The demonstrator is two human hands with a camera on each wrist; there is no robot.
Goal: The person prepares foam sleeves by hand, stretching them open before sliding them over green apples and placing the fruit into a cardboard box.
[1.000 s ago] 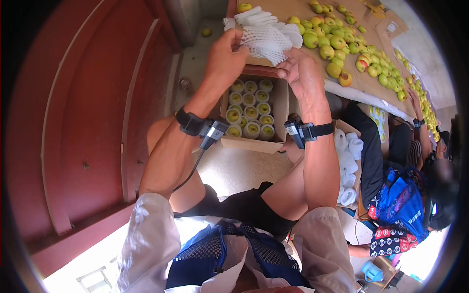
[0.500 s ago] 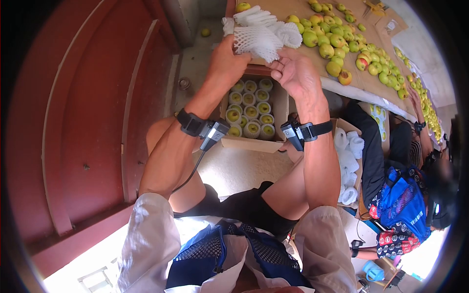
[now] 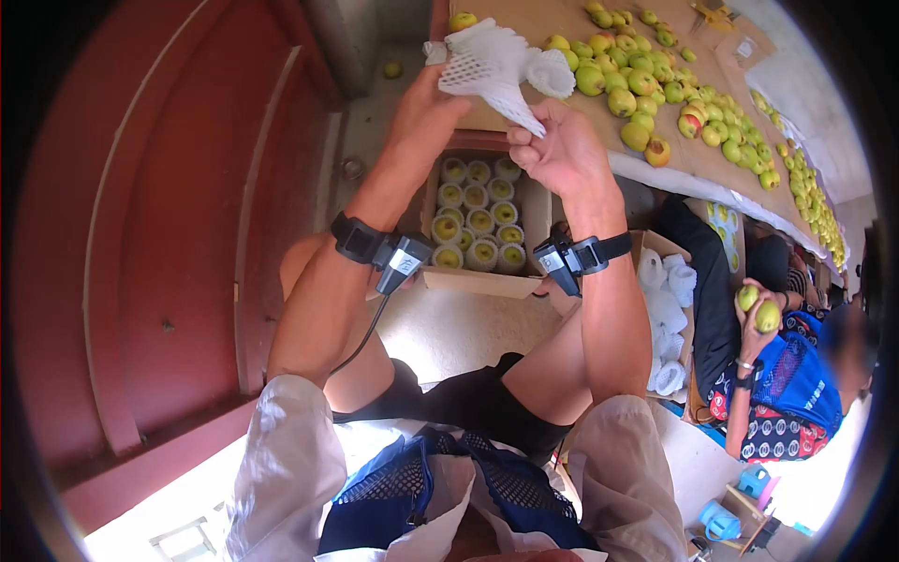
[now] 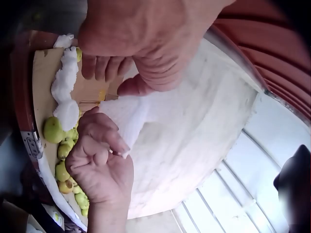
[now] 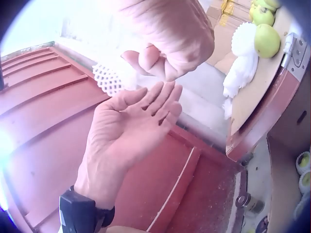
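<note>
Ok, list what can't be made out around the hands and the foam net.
- Foam net: overexposed in both wrist views, mesh lost.
- Left hand: head view shows only its back, fingers behind the net.
- Box: its left rows are covered by the left forearm.
- Right hand: fingertips too close and blurred in the right wrist view.

White diamond-mesh foam net sleeve (image 3: 492, 66), bright against brown cardboard tabletop (image 3: 552, 19). Loose round fruit on table (image 3: 646, 84): yellow-green, few with red blush. Open brown cardboard box (image 3: 536, 201): rows of yellow-green fruit in white foam nets (image 3: 479, 225). Black wrist straps (image 3: 361, 239). Dark red panelled door (image 3: 169, 234) at left. Black shorts (image 3: 468, 403), white sleeves (image 3: 281, 450). Neighbour's blue patterned top (image 3: 796, 393), red-white-black print below.
</note>
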